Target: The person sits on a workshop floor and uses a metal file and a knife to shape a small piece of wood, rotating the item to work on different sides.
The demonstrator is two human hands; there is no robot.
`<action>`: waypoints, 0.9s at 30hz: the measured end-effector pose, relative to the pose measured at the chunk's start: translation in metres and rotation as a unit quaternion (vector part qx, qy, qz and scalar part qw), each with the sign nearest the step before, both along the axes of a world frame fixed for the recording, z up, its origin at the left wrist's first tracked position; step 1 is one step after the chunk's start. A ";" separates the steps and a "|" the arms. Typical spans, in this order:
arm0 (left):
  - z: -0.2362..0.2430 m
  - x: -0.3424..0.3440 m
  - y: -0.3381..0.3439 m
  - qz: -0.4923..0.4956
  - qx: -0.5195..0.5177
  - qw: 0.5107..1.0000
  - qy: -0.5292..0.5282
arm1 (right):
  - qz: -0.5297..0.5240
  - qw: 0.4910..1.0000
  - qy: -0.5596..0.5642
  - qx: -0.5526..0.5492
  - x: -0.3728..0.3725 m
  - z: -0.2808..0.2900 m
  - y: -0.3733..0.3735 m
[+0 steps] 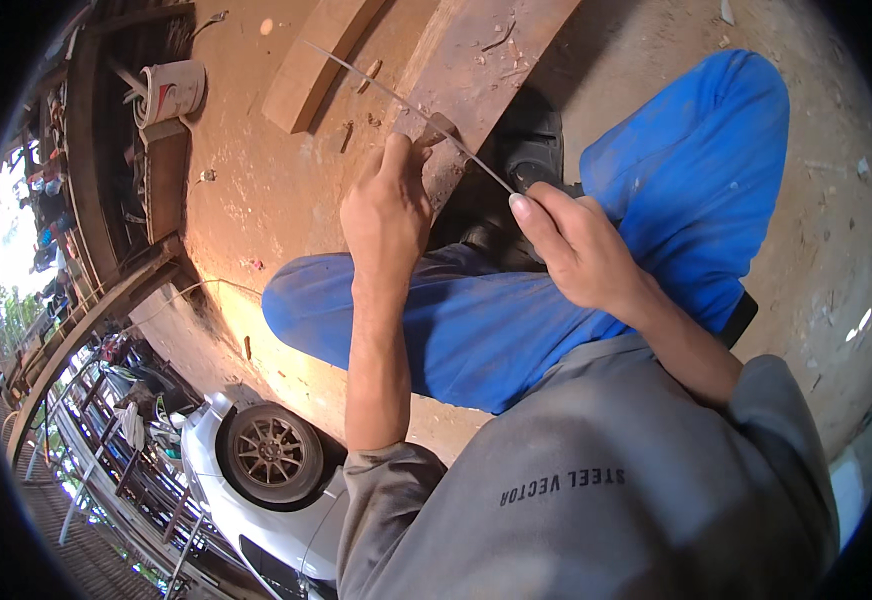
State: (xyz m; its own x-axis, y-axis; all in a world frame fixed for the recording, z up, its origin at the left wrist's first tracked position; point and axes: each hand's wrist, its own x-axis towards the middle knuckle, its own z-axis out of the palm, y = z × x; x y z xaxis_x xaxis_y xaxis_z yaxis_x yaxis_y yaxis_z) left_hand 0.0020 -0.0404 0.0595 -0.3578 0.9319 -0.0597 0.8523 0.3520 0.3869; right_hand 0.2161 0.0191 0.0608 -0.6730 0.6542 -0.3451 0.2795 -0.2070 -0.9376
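My right hand is closed around the near end of a long, thin metal rod, possibly a slim file. The rod slants away to the upper left. A small brown block, which looks like wood, is pinched in the fingers of my left hand. The rod crosses the block, and I cannot tell whether it lies on top or runs in a groove. Both hands are over a wide wooden plank, between my knees in blue trousers.
Beside the plank lies a thick wooden beam, with chips scattered around on the brown floor. A dark shoe sits by the plank. At the left are a white bucket and wooden framing; a white car stands at the lower left.
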 end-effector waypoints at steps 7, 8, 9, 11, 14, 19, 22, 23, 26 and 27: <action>0.001 -0.002 0.001 -0.050 0.015 0.999 0.012 | 0.016 0.992 -0.098 0.079 0.004 -0.027 -0.017; 0.000 -0.002 0.000 -0.049 0.007 0.999 0.022 | 0.036 0.980 -0.169 0.102 0.006 -0.043 -0.022; 0.000 -0.002 -0.003 -0.047 0.000 0.998 0.033 | 0.027 0.981 -0.164 0.099 0.008 -0.045 -0.020; 0.000 -0.004 0.002 -0.043 0.010 0.998 0.035 | 0.010 0.984 -0.154 0.093 0.010 -0.046 -0.016; 0.002 0.001 -0.002 -0.034 0.015 0.999 0.001 | -0.022 0.998 -0.056 0.021 0.007 -0.015 -0.014; -0.002 0.002 -0.001 -0.018 0.032 0.999 -0.009 | -0.032 0.999 0.034 -0.001 0.004 -0.026 -0.020; -0.004 -0.004 -0.003 -0.029 0.056 0.998 -0.014 | -0.016 0.990 -0.118 0.076 0.002 -0.062 -0.026; -0.003 -0.007 -0.002 -0.031 0.052 0.998 -0.004 | -0.034 0.995 -0.083 0.050 0.007 -0.065 -0.027; -0.002 -0.001 -0.015 -0.025 0.028 0.999 0.002 | -0.053 0.997 -0.013 -0.047 0.013 -0.024 -0.010; -0.003 -0.002 -0.011 -0.027 0.047 0.999 -0.004 | -0.067 0.997 0.022 -0.039 0.011 -0.024 -0.015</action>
State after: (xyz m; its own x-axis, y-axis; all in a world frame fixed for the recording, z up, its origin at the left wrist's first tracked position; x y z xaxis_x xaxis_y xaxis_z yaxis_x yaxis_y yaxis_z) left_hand -0.0001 -0.0516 0.0562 -0.3073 0.9513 0.0257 0.8655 0.2682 0.4230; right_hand 0.2268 0.0043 0.0367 -0.5966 0.7113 -0.3716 0.2041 -0.3133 -0.9275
